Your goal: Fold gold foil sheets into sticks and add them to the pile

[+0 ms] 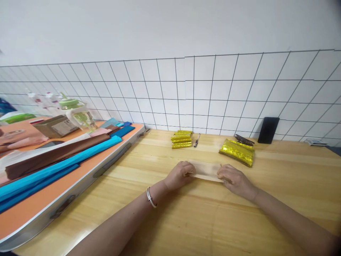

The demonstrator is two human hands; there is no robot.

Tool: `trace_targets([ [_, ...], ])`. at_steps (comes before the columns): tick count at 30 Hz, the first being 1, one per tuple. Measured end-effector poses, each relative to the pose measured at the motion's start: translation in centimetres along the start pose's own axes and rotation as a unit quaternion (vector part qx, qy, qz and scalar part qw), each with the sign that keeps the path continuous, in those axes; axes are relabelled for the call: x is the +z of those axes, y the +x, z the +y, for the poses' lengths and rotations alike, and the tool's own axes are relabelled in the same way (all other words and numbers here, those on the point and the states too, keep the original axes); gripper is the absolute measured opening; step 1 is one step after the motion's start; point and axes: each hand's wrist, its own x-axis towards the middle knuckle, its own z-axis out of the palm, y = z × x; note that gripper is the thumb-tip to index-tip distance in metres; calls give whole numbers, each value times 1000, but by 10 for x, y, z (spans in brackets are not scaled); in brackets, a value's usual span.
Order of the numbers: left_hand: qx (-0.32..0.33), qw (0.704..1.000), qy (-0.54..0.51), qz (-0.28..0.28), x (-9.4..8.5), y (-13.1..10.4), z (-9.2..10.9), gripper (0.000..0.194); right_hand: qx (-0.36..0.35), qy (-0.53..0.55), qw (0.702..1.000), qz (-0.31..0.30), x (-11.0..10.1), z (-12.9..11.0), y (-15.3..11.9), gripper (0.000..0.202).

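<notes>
Between my two hands lies a pale strip of thin paper (206, 171), low over the wooden table. My left hand (181, 173) has its fingers closed on the strip's left end, and a silver bracelet circles that wrist. At the opposite end, my right hand (234, 180) grips the strip with curled fingers. Past the right hand sits a flat stack of shiny gold foil (237, 152). Several narrow folded gold foil strips (181, 139) lie beyond the left hand, with a pen (197, 140) beside them.
A black phone (268, 130) leans on the tiled wall. Dark clips (244, 140) lie behind the foil stack. On the left, an orange board (48, 213) bears blue and brown folded paper (64, 151), a cardboard box (56, 126) and a green-lidded bottle (80, 113).
</notes>
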Motion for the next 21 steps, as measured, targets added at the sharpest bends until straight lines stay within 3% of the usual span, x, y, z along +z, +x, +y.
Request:
trace_targets([
  [10,30,997,-5,-76,-8,-25,10,23,-12,-61,997,-46,14,-6,-28,23],
  [21,18,992,-28,-120,-9,-25,7,22,4,-42,997,-59,15,-2,-28,23],
])
